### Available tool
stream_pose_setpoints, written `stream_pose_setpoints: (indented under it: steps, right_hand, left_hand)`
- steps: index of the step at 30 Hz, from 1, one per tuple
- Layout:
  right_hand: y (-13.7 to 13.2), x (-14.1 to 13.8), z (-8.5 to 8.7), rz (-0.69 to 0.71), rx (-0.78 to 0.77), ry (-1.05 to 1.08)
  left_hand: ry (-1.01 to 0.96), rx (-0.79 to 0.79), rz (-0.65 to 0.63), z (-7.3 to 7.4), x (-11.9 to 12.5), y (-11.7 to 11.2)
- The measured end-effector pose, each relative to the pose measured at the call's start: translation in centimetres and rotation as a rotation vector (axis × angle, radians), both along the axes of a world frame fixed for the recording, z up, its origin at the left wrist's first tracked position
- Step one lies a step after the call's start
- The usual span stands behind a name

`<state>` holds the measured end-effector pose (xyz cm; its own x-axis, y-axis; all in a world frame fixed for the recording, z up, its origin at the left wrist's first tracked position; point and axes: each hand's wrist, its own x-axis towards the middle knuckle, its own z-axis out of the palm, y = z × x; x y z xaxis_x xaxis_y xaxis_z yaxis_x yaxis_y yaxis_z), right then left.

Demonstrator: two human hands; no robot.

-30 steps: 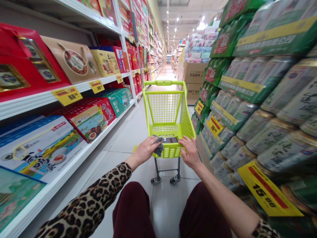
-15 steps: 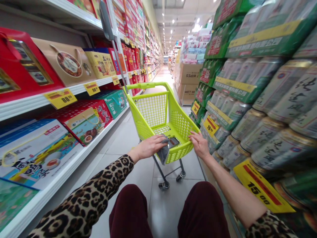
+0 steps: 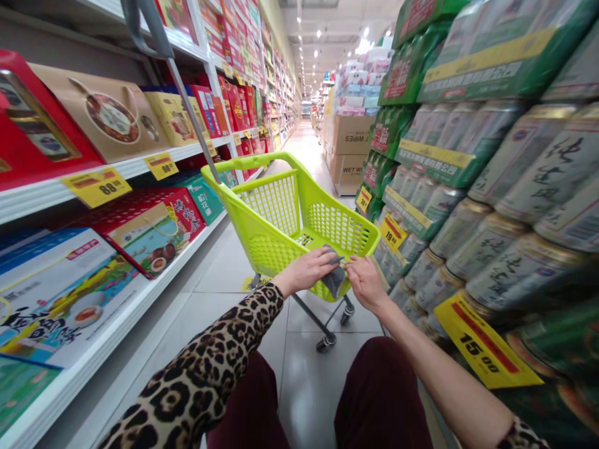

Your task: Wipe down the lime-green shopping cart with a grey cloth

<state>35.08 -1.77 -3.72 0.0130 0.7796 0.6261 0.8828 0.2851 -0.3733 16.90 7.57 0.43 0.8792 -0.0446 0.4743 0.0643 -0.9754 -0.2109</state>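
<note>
Between white store shelves [image 3: 178,159] and stacked cans [image 3: 519,268], a lime-green shopping cart [image 3: 276,252] was gripped at its rear rim.

Gift boxes [image 3: 100,112] were ranged on the shelves to the left, and the cart was held over a tiled floor [image 3: 313,399], just ahead of maroon trousers [image 3: 379,405]. The left hand [image 3: 304,271], emerging from a leopard-print sleeve [image 3: 201,380], was closed narrowly over the rim, with a grey cloth [image 3: 334,280] pinched beneath it. The right hand [image 3: 367,282] was curled on the same rim, just beside the left. The plastic cart was judged light and stiff, best held by that rim; the soft cloth was judged liable to slip.
</note>
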Motion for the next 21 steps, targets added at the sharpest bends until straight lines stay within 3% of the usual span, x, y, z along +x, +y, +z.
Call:
stream_pose_setpoints:
  steps: [7, 12, 15, 18, 21]
  right_hand:
    - [-0.1, 2.0, 0.6, -0.100, -0.043, -0.084]
    - [-0.1, -0.8, 2.4, -0.212, -0.170, -0.137]
    - [-0.2, -1.7, 2.8, -0.238, -0.216, -0.181]
    - [-0.4, -0.4, 2.4, -0.250, -0.257, -0.195]
    - [-0.8, 1.5, 2.0, -0.219, -0.264, -0.207]
  left_hand:
    - [-0.070, 0.070, 0.195, 1.6, -4.2, 4.7]
    - [-0.083, 0.048, 0.228, 0.5, -1.8, 3.0]
    - [-0.073, 0.051, 0.178, 0.2, -1.0, 2.7]
    - [-0.057, 0.063, 0.179, 0.9, -3.1, 4.2]
    - [-0.085, 0.098, 0.263, 2.3, -7.3, 6.5]
